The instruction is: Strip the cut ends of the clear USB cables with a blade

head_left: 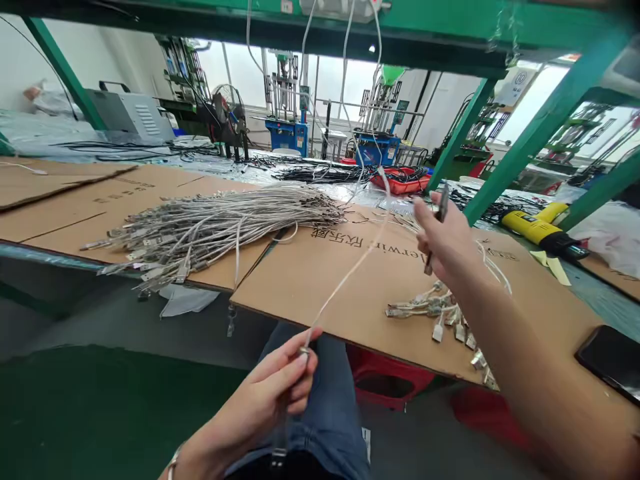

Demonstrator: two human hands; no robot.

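The left hand [280,393] has its grip pinched shut on a thin, pale cable [350,272] just behind its metal end. The cable rises taut above a brown cardboard sheet [320,280]. The right hand [445,243], grip curled closed, holds a slim dark tool [442,208]. A bundle of grey cables [210,227] lies to the left.

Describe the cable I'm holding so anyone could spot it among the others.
Start at the big cardboard sheet, a bundle of grey cables on its left. The held cable is the only one lifted off it, pinched in the left hand and rising toward the right hand, which grips a dark slim piece.
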